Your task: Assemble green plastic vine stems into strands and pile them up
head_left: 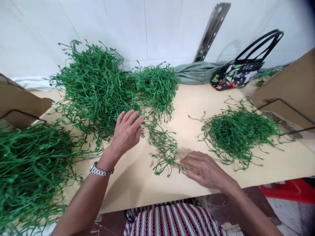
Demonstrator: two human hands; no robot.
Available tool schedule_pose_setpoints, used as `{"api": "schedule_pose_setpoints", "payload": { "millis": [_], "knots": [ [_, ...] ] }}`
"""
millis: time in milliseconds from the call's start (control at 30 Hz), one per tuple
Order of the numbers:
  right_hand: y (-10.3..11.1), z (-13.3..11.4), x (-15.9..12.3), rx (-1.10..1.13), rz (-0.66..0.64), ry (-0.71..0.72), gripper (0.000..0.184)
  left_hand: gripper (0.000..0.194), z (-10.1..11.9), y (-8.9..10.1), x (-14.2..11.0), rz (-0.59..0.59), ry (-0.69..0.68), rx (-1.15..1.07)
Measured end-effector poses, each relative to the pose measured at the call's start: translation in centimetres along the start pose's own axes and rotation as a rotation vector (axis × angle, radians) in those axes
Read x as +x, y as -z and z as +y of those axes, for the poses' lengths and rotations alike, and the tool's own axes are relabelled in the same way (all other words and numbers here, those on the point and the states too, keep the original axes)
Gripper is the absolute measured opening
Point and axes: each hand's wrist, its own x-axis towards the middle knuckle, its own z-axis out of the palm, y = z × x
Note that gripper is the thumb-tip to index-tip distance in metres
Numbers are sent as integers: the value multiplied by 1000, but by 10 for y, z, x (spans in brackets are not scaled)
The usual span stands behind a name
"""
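Note:
My left hand [128, 131], with a metal watch on the wrist, rests at the front edge of a large heap of thin green branching stems [93, 88]. Its fingers are stretched out and seem to hold nothing. My right hand [203, 168] pinches the ends of a small bunch of the same stems [167, 157] low over the table. That bunch trails up and left toward a smaller heap of stems [157, 87] at the back. The stems look like plastic, some with dark tips.
More stems lie in a pile [238, 134] at right and a pile [31, 170] at left. Cardboard boxes [290, 88] flank the pale table [137, 183]. A flowered bag [236, 75] and grey-green cloth [197, 72] lie along the wall. A red plastic item [292, 191] is below.

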Motion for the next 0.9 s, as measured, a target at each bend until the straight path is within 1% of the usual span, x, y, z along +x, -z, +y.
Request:
{"api": "schedule_pose_setpoints", "payload": {
  "millis": [33, 67, 133, 167, 200, 233, 300, 367, 433, 467, 500, 567, 667, 733, 800, 867, 900],
  "knots": [
    [7, 1, -2, 60, -6, -18, 22, 38, 8, 1, -5, 27, -26, -41],
    [14, 1, -1, 125, 18, -55, 21, 35, 17, 1, -11, 47, -54, -100],
    [21, 0, 8, 237, 121, -171, 21, 31, 36, -3, -18, 53, -107, -230],
    [21, -2, 17, 275, 170, -232, 23, 29, 45, -6, -21, 34, -124, -281],
    [20, -3, 27, 289, 204, -286, 25, 28, 52, -9, -22, 3, -135, -316],
    [17, -5, 38, 284, 208, -323, 28, 27, 59, -13, -23, -29, -140, -332],
    [9, -6, 58, 246, 165, -362, 34, 26, 67, -20, -23, -77, -145, -330],
    [0, -4, 70, 264, 119, -386, 33, 26, 69, -24, -22, -101, -135, -302],
    [-6, 1, 71, 398, 143, -422, 29, 26, 65, -28, -23, -122, -103, -253],
    [-8, 4, 67, 491, 195, -443, 28, 27, 62, -29, -24, -136, -84, -222],
    [-8, 6, 62, 579, 276, -466, 26, 27, 58, -30, -25, -151, -67, -186],
    [-7, 9, 48, 705, 497, -495, 24, 28, 53, -33, -27, -183, -47, -117],
    [-2, 6, 28, 801, 822, -457, 23, 31, 54, -37, -24, -227, -9, -32],
    [3, 1, 18, 856, 973, -399, 26, 31, 60, -40, -18, -243, 10, 30],
    [9, -5, 12, 908, 1116, -356, 30, 30, 67, -44, -11, -258, 0, 90],
    [15, -10, 7, 954, 1253, -352, 29, 29, 73, -48, -6, -264, -34, 115],
    [18, -11, 4, 979, 1301, -362, 28, 29, 74, -50, -4, -250, -45, 112]
  ]
}}
